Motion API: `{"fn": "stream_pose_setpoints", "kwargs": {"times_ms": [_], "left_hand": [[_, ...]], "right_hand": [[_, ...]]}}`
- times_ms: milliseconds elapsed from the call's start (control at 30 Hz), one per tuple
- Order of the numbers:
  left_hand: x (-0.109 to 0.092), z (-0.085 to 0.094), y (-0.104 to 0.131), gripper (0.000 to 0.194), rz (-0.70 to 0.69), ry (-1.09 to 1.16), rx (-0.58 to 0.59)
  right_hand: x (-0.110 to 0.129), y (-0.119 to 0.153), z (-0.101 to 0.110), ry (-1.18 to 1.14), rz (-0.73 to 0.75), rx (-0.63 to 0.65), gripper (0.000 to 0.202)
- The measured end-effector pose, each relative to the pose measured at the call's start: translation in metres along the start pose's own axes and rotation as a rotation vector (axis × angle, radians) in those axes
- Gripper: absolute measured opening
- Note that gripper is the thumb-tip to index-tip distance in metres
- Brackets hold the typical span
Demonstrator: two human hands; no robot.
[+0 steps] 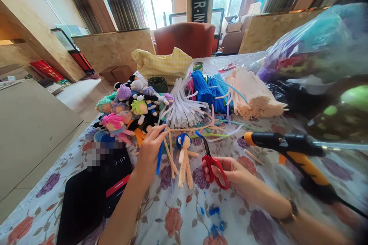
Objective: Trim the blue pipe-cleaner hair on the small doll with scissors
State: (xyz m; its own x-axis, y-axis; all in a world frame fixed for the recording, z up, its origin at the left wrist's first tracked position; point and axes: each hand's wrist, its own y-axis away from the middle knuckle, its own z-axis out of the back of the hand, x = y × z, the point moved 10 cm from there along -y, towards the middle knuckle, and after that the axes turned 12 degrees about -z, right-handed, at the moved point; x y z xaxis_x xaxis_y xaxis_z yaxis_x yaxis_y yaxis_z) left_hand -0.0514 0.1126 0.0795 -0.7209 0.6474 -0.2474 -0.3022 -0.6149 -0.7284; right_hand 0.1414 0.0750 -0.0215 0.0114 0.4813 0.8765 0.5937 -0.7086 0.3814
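My left hand has its fingers together around a blue pipe cleaner, which hangs down beside them. In my right hand is a pair of scissors with red handles and dark blades, pointing up and away. A short blue piece lies by the blade tips. Between my hands lies a small doll made of peach pipe cleaners, with blue hair on its head. Loose peach pipe cleaners are left of the doll. Blue clippings are scattered on the flowered tablecloth closer to me.
Finished dolls are heaped at the left. Behind lie bundles of white, blue and peach pipe cleaners. A black-and-orange glue gun rests at the right, below plastic bags. A phone is at the left.
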Motion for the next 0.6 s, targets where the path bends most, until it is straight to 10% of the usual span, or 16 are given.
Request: {"fn": "stream_pose_setpoints", "kwargs": {"times_ms": [300,600], "left_hand": [[-0.01,-0.005,-0.002,0.036,0.068,-0.031,-0.031],[-0.023,-0.062,0.021,0.04,0.663,0.916,0.025]], "right_hand": [[0.008,0.005,0.004,0.071,0.022,-0.102,0.034],[0.044,0.03,0.004,0.695,0.431,-0.468,0.021]]}}
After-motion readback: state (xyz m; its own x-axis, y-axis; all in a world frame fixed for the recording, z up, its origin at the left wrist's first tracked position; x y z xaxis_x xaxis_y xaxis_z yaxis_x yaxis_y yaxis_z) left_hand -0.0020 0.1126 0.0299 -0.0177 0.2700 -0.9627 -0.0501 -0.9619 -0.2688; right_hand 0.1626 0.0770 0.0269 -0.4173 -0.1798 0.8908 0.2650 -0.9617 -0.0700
